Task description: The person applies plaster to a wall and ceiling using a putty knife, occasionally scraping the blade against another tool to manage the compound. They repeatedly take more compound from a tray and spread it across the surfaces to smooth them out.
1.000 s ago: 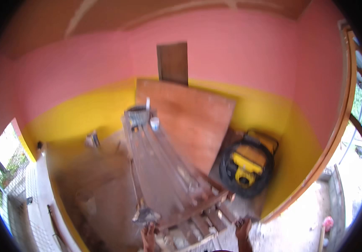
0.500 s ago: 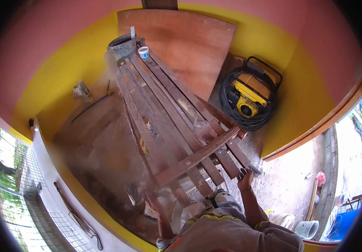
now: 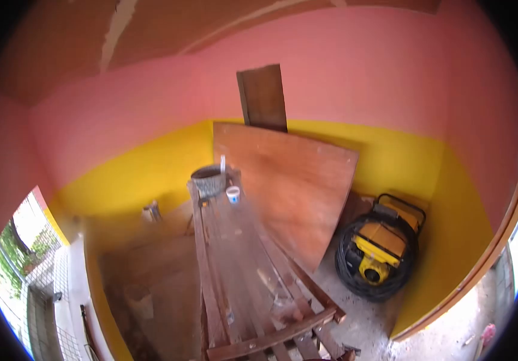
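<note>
Neither my left hand nor my right hand can be made out; the view has tilted up past them. Stretching away from the bottom edge is a brown wooden plank frame (image 3: 217, 271) with long slats and a crosspiece (image 3: 271, 340) at its near end. At its far end stands a dark bucket (image 3: 209, 183) with a pale flat stick rising from it. Beside the bucket is a small white and blue tub (image 3: 233, 194). A small dark object (image 3: 351, 349) lies near the lower right corner of the frame, too blurred to name.
A large wooden sheet (image 3: 295, 186) leans on the yellow and pink wall. Right of it stands a yellow and black machine (image 3: 379, 253) ringed with black cable. A pale container (image 3: 140, 301) is on the floor at left. A doorway opens at lower right, a meshed window at left.
My view has tilted upward, so the wall and ceiling show more and the plank frame sits lower. Both hands, visible earlier beside the near end of the frame, have dropped out of sight.
</note>
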Demonstrator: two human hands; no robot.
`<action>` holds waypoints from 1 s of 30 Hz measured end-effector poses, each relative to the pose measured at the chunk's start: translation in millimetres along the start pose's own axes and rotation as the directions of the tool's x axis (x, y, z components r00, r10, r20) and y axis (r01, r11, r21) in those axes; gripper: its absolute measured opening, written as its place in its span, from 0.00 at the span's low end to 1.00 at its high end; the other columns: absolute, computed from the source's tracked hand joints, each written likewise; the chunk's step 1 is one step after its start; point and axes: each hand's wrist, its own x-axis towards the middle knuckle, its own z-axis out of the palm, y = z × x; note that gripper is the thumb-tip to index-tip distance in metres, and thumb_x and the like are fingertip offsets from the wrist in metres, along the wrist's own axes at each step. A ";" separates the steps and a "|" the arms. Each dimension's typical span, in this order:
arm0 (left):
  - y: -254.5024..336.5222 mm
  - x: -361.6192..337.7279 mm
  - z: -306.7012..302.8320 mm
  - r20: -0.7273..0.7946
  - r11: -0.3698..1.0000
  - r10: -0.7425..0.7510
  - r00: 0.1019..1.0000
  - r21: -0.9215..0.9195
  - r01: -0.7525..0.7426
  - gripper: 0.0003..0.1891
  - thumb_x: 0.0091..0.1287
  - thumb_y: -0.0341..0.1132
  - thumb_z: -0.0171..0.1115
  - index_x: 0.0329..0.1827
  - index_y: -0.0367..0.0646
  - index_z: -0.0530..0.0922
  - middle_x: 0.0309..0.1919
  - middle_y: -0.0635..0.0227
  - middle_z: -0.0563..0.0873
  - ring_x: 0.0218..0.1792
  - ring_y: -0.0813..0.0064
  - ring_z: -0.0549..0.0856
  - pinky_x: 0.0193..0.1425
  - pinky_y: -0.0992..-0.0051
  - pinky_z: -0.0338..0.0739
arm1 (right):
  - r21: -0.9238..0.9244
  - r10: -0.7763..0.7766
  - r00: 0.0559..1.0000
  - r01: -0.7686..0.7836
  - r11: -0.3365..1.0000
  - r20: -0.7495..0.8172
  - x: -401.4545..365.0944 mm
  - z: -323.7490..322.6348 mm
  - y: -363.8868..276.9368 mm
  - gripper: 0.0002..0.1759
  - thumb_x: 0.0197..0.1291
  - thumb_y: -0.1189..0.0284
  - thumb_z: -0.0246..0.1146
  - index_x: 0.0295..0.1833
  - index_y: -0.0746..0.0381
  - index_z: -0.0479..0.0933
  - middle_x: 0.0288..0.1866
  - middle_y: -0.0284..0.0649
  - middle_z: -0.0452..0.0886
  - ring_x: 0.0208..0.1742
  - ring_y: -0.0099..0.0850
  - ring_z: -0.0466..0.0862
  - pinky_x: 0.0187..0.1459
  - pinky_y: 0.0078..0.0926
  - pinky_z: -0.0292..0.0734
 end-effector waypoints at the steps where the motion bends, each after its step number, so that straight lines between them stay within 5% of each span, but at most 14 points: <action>1: 10.3 3.0 11.6 0.006 1.000 0.021 1.000 0.016 -0.021 0.29 0.76 0.52 0.51 0.68 0.37 0.68 0.58 0.59 0.81 0.54 0.66 0.82 0.55 0.66 0.78 | -0.018 0.007 1.000 -0.007 1.000 0.010 6.3 11.4 -10.5 0.25 0.64 0.63 0.66 0.60 0.65 0.69 0.50 0.52 0.79 0.53 0.49 0.79 0.63 0.48 0.71; 13: 62.9 -20.6 69.2 0.003 0.981 0.156 0.988 0.114 -0.156 0.24 0.76 0.48 0.51 0.62 0.37 0.72 0.53 0.60 0.82 0.51 0.68 0.82 0.53 0.67 0.78 | -0.141 0.004 0.975 0.028 0.990 0.222 58.3 81.3 -90.6 0.25 0.66 0.64 0.64 0.62 0.64 0.68 0.54 0.54 0.78 0.56 0.49 0.79 0.64 0.48 0.71; 30: 70.1 -94.2 -10.1 -0.237 0.953 0.274 0.932 0.200 -0.229 0.17 0.75 0.43 0.51 0.53 0.37 0.78 0.47 0.62 0.84 0.47 0.71 0.82 0.49 0.69 0.77 | -0.336 -0.073 0.902 0.233 0.913 0.425 84.4 113.4 -111.1 0.24 0.69 0.65 0.61 0.65 0.64 0.66 0.59 0.56 0.77 0.60 0.50 0.78 0.65 0.48 0.70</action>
